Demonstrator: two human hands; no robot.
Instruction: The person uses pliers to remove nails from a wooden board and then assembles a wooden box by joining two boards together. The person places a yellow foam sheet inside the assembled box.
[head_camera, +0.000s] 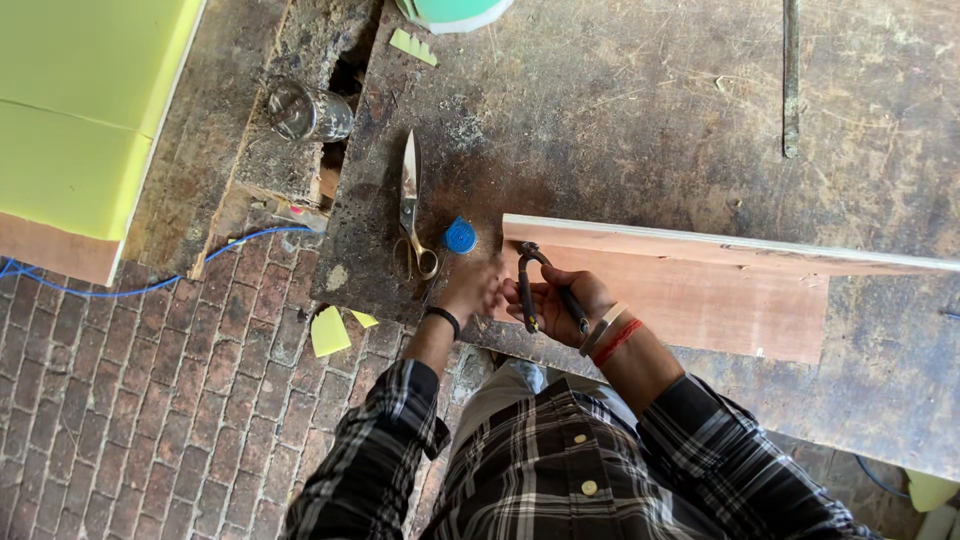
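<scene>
Holding a pair of dark metal pliers (545, 290) in the right hand (560, 300), palm turned up, fingers curled round the two slim handles. Grip closed on the pliers, handles running down across the palm, the small curved head poking up just past the fingertips and lying against the near left corner of a reddish wooden board (690, 285). Pliers dull, blackish, worn-looking, thin in the handles, with a rounded nose. Two bands on that wrist, one pale, one red.

Bunched close beside it, the left hand (472, 290), fingers drawn together and touching or nearly touching the right hand's fingertips; whether anything small sits pinched in that grip, impossible to tell. A dark band on the left wrist. Both sleeves in black and white plaid.

Lying flat on the desk (640, 120), the board long and narrow, pale along its far edge, stretching off to the right. Desk dark, scarred and stained, its near left edge just under the hands.

Just left of the board's corner, a small round blue cap (460, 236). Beside that, a pair of scissors (410, 205) with a bright blade pointing away and brassy loop handles toward the person. Farther up and left, a clear glass jar (308, 112) lying on its side on a rough plank. At far left, thick yellow-green foam slabs (80, 110). Down on the brick floor (150, 400), a blue cable (180, 270) and a couple of yellow foam scraps (330, 332).
</scene>
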